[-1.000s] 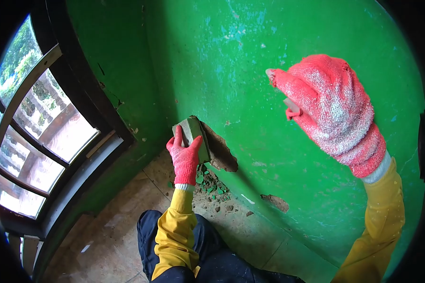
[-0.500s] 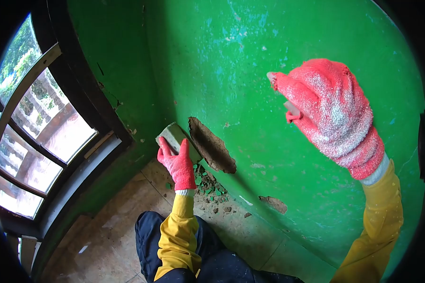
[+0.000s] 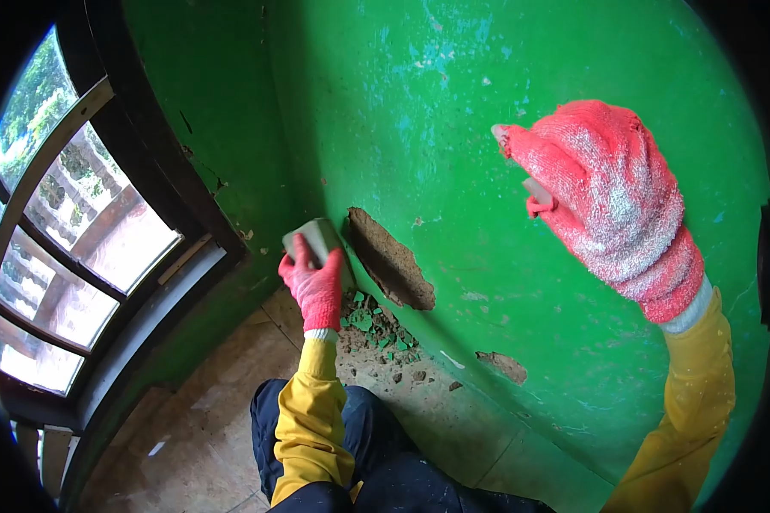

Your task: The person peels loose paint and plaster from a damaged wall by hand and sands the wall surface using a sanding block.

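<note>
The red-gloved left hand (image 3: 315, 289) reached forward, its fingers gripping a gray block (image 3: 321, 234) just beside a hole (image 3: 391, 259) in the green wall (image 3: 488, 265). The right hand (image 3: 612, 201), well apart, was up high with curled fingers. I could not tell whether it held anything.

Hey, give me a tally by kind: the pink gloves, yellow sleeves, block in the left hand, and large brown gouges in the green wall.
Pink gloves: 2
Yellow sleeves: 2
Grey block: 1
Large brown gouges: 2
Total: 7
</note>
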Demonstrator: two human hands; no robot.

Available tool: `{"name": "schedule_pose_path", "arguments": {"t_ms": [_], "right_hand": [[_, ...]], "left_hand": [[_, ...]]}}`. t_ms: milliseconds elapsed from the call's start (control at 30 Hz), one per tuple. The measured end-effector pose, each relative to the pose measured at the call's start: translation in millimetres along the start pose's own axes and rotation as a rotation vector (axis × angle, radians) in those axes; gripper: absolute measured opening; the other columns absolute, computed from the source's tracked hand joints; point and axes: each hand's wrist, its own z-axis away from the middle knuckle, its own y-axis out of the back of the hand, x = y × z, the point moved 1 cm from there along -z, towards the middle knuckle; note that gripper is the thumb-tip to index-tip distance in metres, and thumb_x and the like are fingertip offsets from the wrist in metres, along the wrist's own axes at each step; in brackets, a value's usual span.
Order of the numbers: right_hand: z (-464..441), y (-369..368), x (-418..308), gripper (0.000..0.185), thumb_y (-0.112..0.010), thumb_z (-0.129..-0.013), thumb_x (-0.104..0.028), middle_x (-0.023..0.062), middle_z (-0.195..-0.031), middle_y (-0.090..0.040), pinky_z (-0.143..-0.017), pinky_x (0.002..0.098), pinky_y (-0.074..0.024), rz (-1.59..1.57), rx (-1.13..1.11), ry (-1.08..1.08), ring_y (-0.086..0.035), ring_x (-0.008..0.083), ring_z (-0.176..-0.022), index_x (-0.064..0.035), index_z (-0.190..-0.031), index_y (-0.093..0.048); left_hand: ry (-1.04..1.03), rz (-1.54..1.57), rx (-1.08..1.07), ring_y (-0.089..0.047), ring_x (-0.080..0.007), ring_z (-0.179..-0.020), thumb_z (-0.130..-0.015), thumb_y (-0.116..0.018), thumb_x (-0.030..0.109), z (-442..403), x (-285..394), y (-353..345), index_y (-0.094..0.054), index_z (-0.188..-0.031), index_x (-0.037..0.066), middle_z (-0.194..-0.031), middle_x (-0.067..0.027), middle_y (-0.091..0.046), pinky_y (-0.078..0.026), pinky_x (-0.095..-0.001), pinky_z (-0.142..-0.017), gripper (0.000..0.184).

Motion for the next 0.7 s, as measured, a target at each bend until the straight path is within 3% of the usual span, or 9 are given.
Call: {"name": "schedule_pose_path", "arguments": {"t_ms": [67, 100, 133, 233, 333, 467, 533, 567, 700], "right_hand": [[0.9, 1.3, 0.0, 0.061, -0.077, -0.063, -0.007, 0.0052, -0.102, -0.062, -0.090, 0.0451, -0.0490, 0.002, -0.006, 0.006, -0.061, 0.0302, -0.098, -0.0134, -0.122, -0.065], [-0.3, 1.2, 0.1, 0.061, -0.077, -0.063, -0.007, 0.0054, -0.102, -0.062, -0.090, 0.0449, -0.0490, 0.003, -0.001, 0.010, -0.061, 0.0304, -0.098, -0.0132, -0.122, -0.065], [-0.9, 1.0, -0.3, 0.061, -0.077, -0.063, -0.007, 0.0054, -0.102, -0.062, -0.090, 0.0449, -0.0490, 0.001, 0.003, 0.006, -0.061, 0.0304, -0.098, -0.0132, -0.122, -0.065], [-0.7, 0.7, 0.7, 0.061, -0.077, -0.063, -0.006, 0.0058, -0.101, -0.062, -0.089, 0.0447, -0.0491, -0.006, -0.001, 0.005, -0.061, 0.0305, -0.098, -0.0131, -0.122, -0.065], [0.1, 0.0, 2.0, 0.062, -0.077, -0.063, -0.006, 0.0061, -0.102, -0.063, -0.089, 0.0448, -0.0490, -0.011, -0.024, 0.019, -0.061, 0.0308, -0.098, -0.0130, -0.123, -0.065], [0.8, 0.1, 1.2, 0.063, -0.077, -0.063, -0.006, 0.0061, -0.103, -0.063, -0.090, 0.0455, -0.0486, 0.012, 0.011, 0.020, -0.061, 0.0311, -0.099, -0.0133, -0.124, -0.064], [2.0, 0.3, 1.3, 0.063, -0.077, -0.063, -0.006, 0.0061, -0.103, -0.063, -0.090, 0.0457, -0.0486, 0.016, 0.004, 0.014, -0.061, 0.0311, -0.099, -0.0135, -0.125, -0.064], [1.2, 0.2, 1.7, 0.064, -0.077, -0.063, -0.006, 0.0059, -0.103, -0.063, -0.090, 0.0457, -0.0486, 0.022, -0.006, 0.021, -0.061, 0.0310, -0.099, -0.0137, -0.125, -0.064], [0.9, -0.8, -0.2, 0.064, -0.077, -0.063, -0.006, 0.0056, -0.103, -0.063, -0.089, 0.0456, -0.0487, 0.031, 0.005, 0.020, -0.061, 0.0309, -0.099, -0.0134, -0.125, -0.063]], "left_hand": [[0.067, -0.037, -0.456, -0.047, -0.0349, -0.126, -0.075, -0.080, 0.036, 3.8, 4.9, -1.0, -0.048, -0.147, 0.015, -0.142, -0.0203, -0.036, -0.043, -0.0397, -0.104, 0.082], [0.092, 0.013, -0.495, -0.047, -0.0356, -0.127, -0.075, -0.081, 0.035, -0.3, 3.2, 5.8, -0.048, -0.147, 0.014, -0.144, -0.0206, -0.034, -0.043, -0.0397, -0.105, 0.082], [0.088, 0.009, -0.493, -0.047, -0.0356, -0.127, -0.075, -0.081, 0.035, -0.2, 0.8, 5.4, -0.048, -0.147, 0.014, -0.144, -0.0206, -0.034, -0.043, -0.0397, -0.105, 0.082], [0.071, 0.014, -0.015, -0.049, -0.0360, -0.126, -0.074, -0.082, 0.036, 6.9, -8.3, -5.8, -0.047, -0.148, 0.016, -0.144, -0.0212, -0.035, -0.043, -0.0396, -0.105, 0.084], [0.136, -0.047, -0.386, -0.048, -0.0367, -0.127, -0.073, -0.083, 0.038, 10.6, 2.7, -2.9, -0.048, -0.147, 0.015, -0.144, -0.0219, -0.036, -0.044, -0.0409, -0.104, 0.085], [0.068, -0.049, 0.047, -0.045, -0.0391, -0.129, -0.073, -0.082, 0.039, 9.7, -18.0, -19.7, -0.045, -0.149, 0.016, -0.145, -0.0234, -0.035, -0.042, -0.0425, -0.106, 0.088], [0.064, -0.158, -0.286, -0.044, -0.0388, -0.130, -0.073, -0.082, 0.040, 10.3, -8.4, -16.6, -0.044, -0.150, 0.015, -0.144, -0.0227, -0.035, -0.042, -0.0420, -0.106, 0.089], [0.247, 0.048, -0.407, -0.043, -0.0387, -0.131, -0.074, -0.082, 0.039, 5.2, -2.1, -8.1, -0.043, -0.150, 0.015, -0.144, -0.0223, -0.035, -0.041, -0.0413, -0.106, 0.089], [0.136, 0.099, -0.032, -0.044, -0.0364, -0.129, -0.076, -0.081, 0.036, -9.4, -16.8, -3.2, -0.044, -0.150, 0.014, -0.142, -0.0219, -0.037, -0.042, -0.0401, -0.105, 0.086]]}}
